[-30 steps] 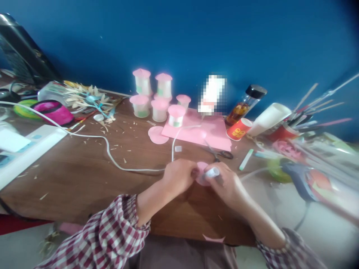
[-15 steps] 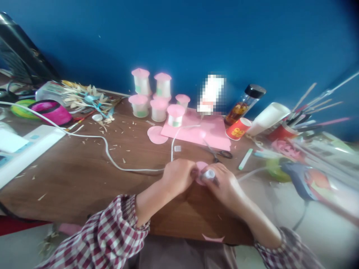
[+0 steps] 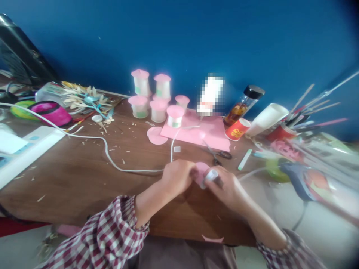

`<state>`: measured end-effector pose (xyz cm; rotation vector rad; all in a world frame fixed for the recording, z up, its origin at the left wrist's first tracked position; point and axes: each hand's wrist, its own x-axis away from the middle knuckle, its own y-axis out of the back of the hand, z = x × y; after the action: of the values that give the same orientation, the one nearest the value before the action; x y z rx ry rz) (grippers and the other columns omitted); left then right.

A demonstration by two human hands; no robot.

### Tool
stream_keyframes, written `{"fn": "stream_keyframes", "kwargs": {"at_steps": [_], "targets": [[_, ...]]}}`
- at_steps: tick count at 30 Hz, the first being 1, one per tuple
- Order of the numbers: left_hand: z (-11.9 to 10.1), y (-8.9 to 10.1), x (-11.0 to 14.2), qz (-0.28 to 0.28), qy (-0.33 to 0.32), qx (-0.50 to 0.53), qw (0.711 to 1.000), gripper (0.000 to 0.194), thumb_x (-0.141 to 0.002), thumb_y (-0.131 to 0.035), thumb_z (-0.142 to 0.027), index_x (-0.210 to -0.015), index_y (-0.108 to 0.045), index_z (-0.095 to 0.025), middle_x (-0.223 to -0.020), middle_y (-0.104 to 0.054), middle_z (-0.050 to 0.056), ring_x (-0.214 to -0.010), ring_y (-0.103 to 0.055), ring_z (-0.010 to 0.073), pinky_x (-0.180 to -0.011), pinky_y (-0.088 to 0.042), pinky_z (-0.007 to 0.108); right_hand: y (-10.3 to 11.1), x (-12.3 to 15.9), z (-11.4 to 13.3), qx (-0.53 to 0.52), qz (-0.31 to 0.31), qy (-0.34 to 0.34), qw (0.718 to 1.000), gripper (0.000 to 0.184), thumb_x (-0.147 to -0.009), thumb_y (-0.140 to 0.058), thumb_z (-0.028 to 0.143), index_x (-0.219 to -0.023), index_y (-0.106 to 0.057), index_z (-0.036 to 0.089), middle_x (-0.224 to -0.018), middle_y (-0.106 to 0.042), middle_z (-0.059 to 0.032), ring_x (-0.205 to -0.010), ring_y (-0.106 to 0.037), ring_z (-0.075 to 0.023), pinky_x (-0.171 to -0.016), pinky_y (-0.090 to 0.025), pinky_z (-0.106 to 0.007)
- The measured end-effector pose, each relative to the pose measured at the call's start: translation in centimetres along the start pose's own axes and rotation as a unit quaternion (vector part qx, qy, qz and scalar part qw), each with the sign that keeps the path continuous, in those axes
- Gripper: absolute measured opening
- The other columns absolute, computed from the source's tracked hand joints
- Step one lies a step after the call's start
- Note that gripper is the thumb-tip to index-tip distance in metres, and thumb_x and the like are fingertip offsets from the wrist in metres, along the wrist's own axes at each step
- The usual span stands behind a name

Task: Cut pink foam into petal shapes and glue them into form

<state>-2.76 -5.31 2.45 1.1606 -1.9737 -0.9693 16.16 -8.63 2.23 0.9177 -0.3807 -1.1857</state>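
Near the front of the brown table, my left hand [image 3: 178, 176] pinches the left edge of a small pink paper circle [image 3: 201, 170]. My right hand [image 3: 228, 188] is closed around a white glue stick [image 3: 211, 175], tilted and held against the right side of the circle. My hand hides the glue stick's lower end. A small translucent cap [image 3: 177, 149] lies just beyond my left hand. Black-handled scissors [image 3: 224, 154] rest beyond my right hand, by a stack of pink paper sheets [image 3: 209, 132]. Another pink circle [image 3: 157, 135] lies to the left of the stack.
Several paper cups with pink cone tops [image 3: 158, 108] stand by the blue wall. A white cable [image 3: 134, 170] crosses the table. On the right are a lit phone-like screen [image 3: 211, 93], a bottle [image 3: 244, 102], a red cup [image 3: 238, 129] and a green-ended pen [image 3: 245, 159].
My right hand and the glue stick have shifted slightly right and toward me across the pink circle, so more of the circle shows. My left hand stays almost still.
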Motion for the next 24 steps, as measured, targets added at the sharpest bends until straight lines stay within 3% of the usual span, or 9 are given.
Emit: {"fn": "stream_keyframes", "kwargs": {"at_steps": [5, 8, 11, 13, 15, 18, 21, 24], "targets": [[0.2, -0.2, -0.2, -0.009, 0.003, -0.025, 1.0, 0.021, -0.082, -0.049, -0.037, -0.085, -0.069, -0.032, -0.082, -0.071, 0.0, -0.078, -0.066, 0.0221, -0.062, -0.045, 0.029, -0.3, -0.2, 0.2, -0.005, -0.033, 0.017, 0.999, 0.004, -0.086, -0.058, 0.021, -0.089, -0.06, 0.023, -0.088, -0.066, -0.0041, -0.083, -0.06, -0.0215, -0.074, -0.046, -0.032], [0.2, -0.3, -0.1, -0.013, -0.006, -0.023, 1.0, 0.021, -0.083, -0.048, -0.039, -0.083, -0.068, -0.032, -0.078, -0.071, 0.0, -0.075, -0.066, 0.0223, -0.059, -0.043, 0.029, -0.5, -0.3, 0.4, 0.003, -0.003, 0.039, 0.999, 0.005, -0.087, -0.058, 0.025, -0.085, -0.061, 0.022, -0.085, -0.066, -0.0049, -0.082, -0.06, -0.0225, -0.075, -0.046, -0.034], [0.3, -0.3, -0.1, -0.006, -0.007, -0.015, 1.0, 0.02, -0.082, -0.05, -0.039, -0.082, -0.068, -0.032, -0.078, -0.071, -0.001, -0.073, -0.065, 0.021, -0.059, -0.042, 0.028, -0.3, -0.2, 0.4, -0.036, 0.011, 0.004, 0.999, 0.006, -0.087, -0.058, 0.025, -0.084, -0.062, 0.023, -0.082, -0.067, -0.0032, -0.077, -0.061, -0.0206, -0.071, -0.048, -0.032], [0.3, -0.2, 0.0, -0.008, -0.004, -0.018, 1.0, 0.019, -0.083, -0.05, -0.039, -0.083, -0.068, -0.031, -0.082, -0.071, -0.001, -0.076, -0.065, 0.021, -0.06, -0.043, 0.028, 0.2, -0.2, 0.2, -0.084, -0.036, -0.033, 0.995, 0.008, -0.087, -0.058, 0.026, -0.092, -0.062, 0.023, -0.086, -0.068, -0.003, -0.077, -0.062, -0.0193, -0.069, -0.049, -0.03], [0.3, -0.3, 0.0, -0.014, 0.004, -0.027, 1.0, 0.019, -0.083, -0.05, -0.038, -0.087, -0.066, -0.03, -0.086, -0.071, 0.0, -0.08, -0.065, 0.0214, -0.062, -0.044, 0.028, 0.9, -0.4, -0.2, -0.116, -0.125, -0.055, 0.984, 0.014, -0.086, -0.059, 0.028, -0.098, -0.062, 0.022, -0.094, -0.067, -0.0047, -0.083, -0.062, -0.0198, -0.07, -0.049, -0.03], [0.1, -0.3, -0.2, -0.018, 0.02, -0.037, 0.999, 0.03, -0.081, -0.054, -0.038, -0.109, -0.059, -0.029, -0.089, -0.071, 0.002, -0.082, -0.066, 0.0225, -0.066, -0.046, 0.029, 2.3, -0.9, -1.4, -0.126, -0.231, -0.092, 0.96, 0.017, -0.081, -0.064, 0.03, -0.094, -0.063, 0.02, -0.094, -0.065, -0.0059, -0.082, -0.061, -0.0199, -0.068, -0.049, -0.031], [-0.1, -0.3, -0.4, -0.006, 0.035, -0.057, 0.998, 0.05, -0.078, -0.057, -0.041, -0.125, -0.05, -0.025, -0.093, -0.071, 0.006, -0.086, -0.066, 0.0257, -0.069, -0.048, 0.033, 3.6, -1.6, -3.4, -0.149, -0.283, -0.158, 0.934, 0.021, -0.076, -0.067, 0.032, -0.09, -0.059, 0.019, -0.08, -0.064, -0.0027, -0.066, -0.059, -0.0167, -0.056, -0.045, -0.027], [-0.2, -0.3, -0.3, -0.019, 0.018, -0.065, 0.998, 0.044, -0.08, -0.054, -0.043, -0.121, -0.055, -0.026, -0.095, -0.071, 0.006, -0.089, -0.065, 0.0274, -0.072, -0.047, 0.034, 4.5, -2.7, -5.5, -0.117, -0.268, -0.179, 0.939, 0.024, -0.073, -0.069, 0.035, -0.084, -0.055, 0.019, -0.069, -0.059, 0.0013, -0.054, -0.052, -0.0136, -0.05, -0.04, -0.025]]}}
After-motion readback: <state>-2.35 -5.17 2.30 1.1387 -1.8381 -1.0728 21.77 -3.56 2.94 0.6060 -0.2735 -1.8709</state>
